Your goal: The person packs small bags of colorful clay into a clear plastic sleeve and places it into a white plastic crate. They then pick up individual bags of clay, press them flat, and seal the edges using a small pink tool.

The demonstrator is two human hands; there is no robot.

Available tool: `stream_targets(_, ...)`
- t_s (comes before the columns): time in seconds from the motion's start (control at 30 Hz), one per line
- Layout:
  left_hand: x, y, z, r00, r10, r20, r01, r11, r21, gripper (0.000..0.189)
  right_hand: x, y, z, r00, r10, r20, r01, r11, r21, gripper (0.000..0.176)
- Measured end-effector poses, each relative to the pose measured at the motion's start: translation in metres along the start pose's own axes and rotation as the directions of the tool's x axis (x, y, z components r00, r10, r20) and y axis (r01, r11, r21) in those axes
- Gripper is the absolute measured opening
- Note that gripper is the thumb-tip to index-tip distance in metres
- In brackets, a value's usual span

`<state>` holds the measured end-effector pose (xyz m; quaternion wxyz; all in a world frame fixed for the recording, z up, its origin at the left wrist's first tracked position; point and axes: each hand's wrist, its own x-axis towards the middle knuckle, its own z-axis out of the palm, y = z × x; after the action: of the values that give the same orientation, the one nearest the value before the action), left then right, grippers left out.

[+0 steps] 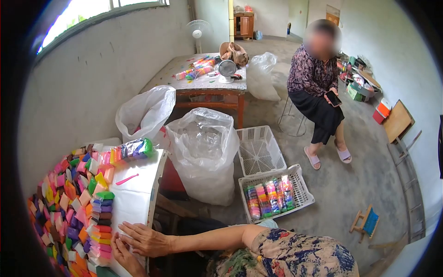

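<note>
- Pressing flat on the white sheet (134, 203) that covers the bench (158, 182), the right hand (145, 240) lies with its fingers spread and grips nothing, just beside the row of clay bars (102, 221).
- The left hand (121, 256) sits below it with fingertips at the row's near end. It is half hidden, so I cannot tell its grip.
- The step looks like squaring up the row on the sheet.
- The next move calls for even pressure along the row's edge, so no bar slides into the loose pile (60, 194).
- A pink tool (126, 179) lies well apart.

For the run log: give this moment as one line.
left hand: at clay-block row | right hand: flat on white table beside it
</note>
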<state>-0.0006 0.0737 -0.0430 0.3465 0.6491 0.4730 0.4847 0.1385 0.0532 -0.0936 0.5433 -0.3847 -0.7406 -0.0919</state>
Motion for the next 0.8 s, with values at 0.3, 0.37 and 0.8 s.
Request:
stream_targets(0.3,0.004,-0.017,-0.009,0.992,-0.061,-0.112,0.049,0.993,-0.103,0.044,0.006,0.0,-0.009,0.994,-0.109,0.027,0.11,0.993,-0.039,0.07)
stream_targets(0.37,0.002,-0.012,-0.01,0.987,-0.076,-0.144,0.068,0.996,-0.061,0.044,0.004,0.003,-0.003,0.994,-0.098,0.044,0.099,0.995,-0.009,0.066)
stream_targets(0.8,-0.003,-0.002,-0.009,0.992,-0.088,-0.089,0.087,0.996,-0.015,0.042,0.005,0.004,-0.006,0.992,-0.095,0.088,0.095,0.995,0.003,0.059)
